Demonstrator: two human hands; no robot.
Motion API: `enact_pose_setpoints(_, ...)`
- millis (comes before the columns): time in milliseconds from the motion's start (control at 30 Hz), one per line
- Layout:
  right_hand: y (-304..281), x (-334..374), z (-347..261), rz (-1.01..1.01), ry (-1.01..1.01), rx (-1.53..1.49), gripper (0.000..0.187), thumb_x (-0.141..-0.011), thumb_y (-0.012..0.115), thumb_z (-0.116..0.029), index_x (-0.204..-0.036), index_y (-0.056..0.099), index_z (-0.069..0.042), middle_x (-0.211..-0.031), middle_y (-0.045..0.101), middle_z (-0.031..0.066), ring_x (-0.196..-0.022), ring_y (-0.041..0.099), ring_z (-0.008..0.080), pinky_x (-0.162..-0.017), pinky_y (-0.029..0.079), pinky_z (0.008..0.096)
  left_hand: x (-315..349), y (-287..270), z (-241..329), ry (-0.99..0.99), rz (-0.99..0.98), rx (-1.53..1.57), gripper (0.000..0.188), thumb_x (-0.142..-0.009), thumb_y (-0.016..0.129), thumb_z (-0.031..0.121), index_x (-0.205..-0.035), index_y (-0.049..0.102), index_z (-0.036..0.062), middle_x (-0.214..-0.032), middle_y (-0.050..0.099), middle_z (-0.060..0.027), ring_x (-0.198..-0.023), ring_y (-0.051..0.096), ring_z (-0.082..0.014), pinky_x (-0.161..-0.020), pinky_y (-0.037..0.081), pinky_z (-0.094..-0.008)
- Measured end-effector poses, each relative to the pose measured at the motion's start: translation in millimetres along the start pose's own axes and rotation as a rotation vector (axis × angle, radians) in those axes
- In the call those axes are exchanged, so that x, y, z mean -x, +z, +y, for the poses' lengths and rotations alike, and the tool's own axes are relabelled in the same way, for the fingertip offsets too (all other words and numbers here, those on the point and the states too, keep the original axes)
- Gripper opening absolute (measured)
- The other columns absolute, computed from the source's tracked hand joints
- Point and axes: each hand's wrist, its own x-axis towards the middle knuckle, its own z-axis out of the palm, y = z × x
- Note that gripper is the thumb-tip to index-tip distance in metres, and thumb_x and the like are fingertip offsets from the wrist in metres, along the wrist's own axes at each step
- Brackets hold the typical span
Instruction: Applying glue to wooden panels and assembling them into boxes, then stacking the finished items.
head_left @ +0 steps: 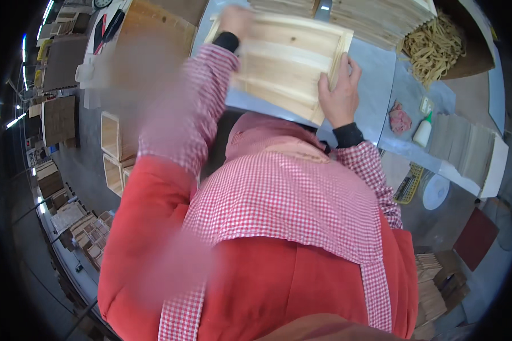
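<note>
Wooden tray (284, 62), a shallow pale frame with slats across its inside, lies tilted on the grey bench (375, 85) right in front of the person, its near corner overhanging the bench edge toward the red-and-white checked apron. The right hand (340, 94) grips the tray's right rim near the lower corner, the fingers curled over the edge and the thumb lying on the inner face. The left hand (235, 20) is at the tray's upper left corner, blurred; it touches the wood there, but whether its fingers are closed around the rim cannot be told.

Behind the tray, along the far side of the bench, stand stacks of thin wooden slats (375, 20). Right of those sits a heap of tan rubber bands (432, 48) in a brown box. A thick stack of grey boards (466, 150) lies at the right end of the bench, well apart from the tray. To the left, below the bench, two open wooden boxes (115, 153) stand one beside the other. Between the tray and the grey boards lie a crumpled pink rag (400, 118) and, just beside it, a small white glue bottle (422, 131) with a green tip.
</note>
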Motion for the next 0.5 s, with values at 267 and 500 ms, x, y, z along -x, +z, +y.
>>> enact_pose_setpoints(267,16.9,7.1,13.6,0.065,-0.061,0.12,0.061,-0.084,0.062,-0.023,-0.137,0.041,-0.001,-0.125,0.05,0.021,-0.105,0.057,0.0369,-0.086,0.048,0.0406,106.6,-33.3,-48.5,0.447,0.189,0.257,0.017,-0.087,0.061,0.014,-0.077,0.063,0.0007,-0.071,0.062,-0.0022,-0.063,0.055,-0.008,-0.056,0.043,-0.0253)
enact_pose_setpoints(500,23.8,3.1,18.2,0.052,-0.07,-0.03,0.064,-0.085,0.062,-0.028,-0.138,0.041,0.001,-0.115,0.059,0.0231,-0.103,0.059,0.0381,-0.09,0.047,0.0394,213.8,-58.1,-66.9,-0.534,-0.394,0.84,0.026,-0.091,0.062,0.02,-0.109,0.058,0.0011,-0.099,0.062,-0.0091,-0.095,0.059,-0.0168,-0.085,0.046,-0.0317)
